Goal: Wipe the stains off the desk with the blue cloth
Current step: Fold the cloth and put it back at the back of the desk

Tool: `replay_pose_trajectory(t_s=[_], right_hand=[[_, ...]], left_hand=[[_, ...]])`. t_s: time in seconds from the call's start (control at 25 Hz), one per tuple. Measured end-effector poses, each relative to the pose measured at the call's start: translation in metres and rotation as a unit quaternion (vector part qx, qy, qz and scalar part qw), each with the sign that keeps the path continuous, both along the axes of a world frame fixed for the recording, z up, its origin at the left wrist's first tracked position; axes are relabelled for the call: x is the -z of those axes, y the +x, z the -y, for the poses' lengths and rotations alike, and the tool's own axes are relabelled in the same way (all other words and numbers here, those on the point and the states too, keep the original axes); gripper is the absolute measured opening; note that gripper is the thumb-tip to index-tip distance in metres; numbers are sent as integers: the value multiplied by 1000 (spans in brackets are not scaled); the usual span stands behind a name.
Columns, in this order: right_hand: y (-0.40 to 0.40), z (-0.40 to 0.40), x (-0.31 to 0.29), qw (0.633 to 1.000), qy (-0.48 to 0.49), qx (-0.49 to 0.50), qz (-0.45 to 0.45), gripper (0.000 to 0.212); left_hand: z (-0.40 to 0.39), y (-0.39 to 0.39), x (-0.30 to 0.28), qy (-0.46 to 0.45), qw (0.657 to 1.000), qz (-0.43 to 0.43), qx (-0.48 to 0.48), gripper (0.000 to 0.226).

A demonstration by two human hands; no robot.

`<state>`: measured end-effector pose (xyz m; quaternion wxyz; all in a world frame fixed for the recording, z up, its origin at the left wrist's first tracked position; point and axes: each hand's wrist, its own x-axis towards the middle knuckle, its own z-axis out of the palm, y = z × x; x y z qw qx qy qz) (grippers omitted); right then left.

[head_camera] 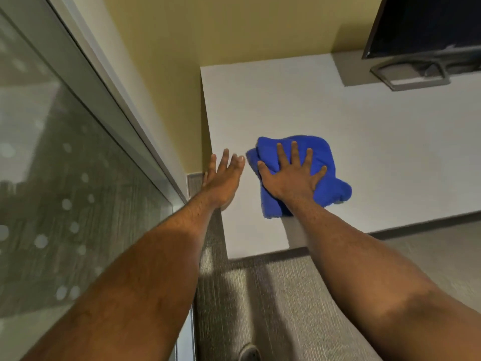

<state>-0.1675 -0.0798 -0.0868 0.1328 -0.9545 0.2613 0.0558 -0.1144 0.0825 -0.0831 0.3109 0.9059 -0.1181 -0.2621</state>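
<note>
A crumpled blue cloth (325, 162) lies on the white desk (377, 142) near its front left corner. My right hand (291, 175) presses flat on top of the cloth with its fingers spread. My left hand (223, 178) rests at the desk's left edge, fingers apart and holding nothing, a short way left of the cloth. No stains show on the desk's surface in this view.
A dark monitor (426, 24) on a grey stand (411, 76) sits at the desk's back right. A yellow wall (208, 29) runs behind the desk, a glass partition (65, 178) to the left. Grey carpet (260, 308) lies below, with a shoe tip (249, 353).
</note>
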Motion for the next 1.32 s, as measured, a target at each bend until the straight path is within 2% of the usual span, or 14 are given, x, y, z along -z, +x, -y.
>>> replay_pose_trajectory(t_s=[0.08,0.24,0.4,0.6,0.72,0.84,0.96,1.08,1.16,1.24,1.32], right_hand=[[8,4,-6,999,14,38,-12,86],[1,26,-24,993,86,-46,-64,84],[-37,46,-44,997,54,-44,20,73],[-68,63,-50,996,42,-76,18,63],[-73,79,-53,992,90,-37,75,56],[-62,96,-59,979,158,33,122,29],[-42,108,-62,981,168,79,51,40],[-18,119,-59,981,157,112,-20,46],[-3,122,-59,965,217,138,-50,39],[6,119,-63,934,297,190,-60,25],[14,116,-67,923,320,198,-78,19]], left_hand=[[2,-1,2,41,999,27,20,68],[2,-4,9,79,995,47,34,76],[3,-6,3,113,991,54,46,89],[4,-7,-6,163,983,41,68,80],[9,5,-23,224,969,20,101,77],[25,16,-42,295,947,27,122,77],[52,-5,-48,250,961,100,64,70],[79,-19,-47,152,982,41,-104,62],[92,-16,-49,120,971,-3,-209,58],[100,-17,-51,104,966,-11,-236,50],[106,-18,-52,77,969,-20,-233,40]])
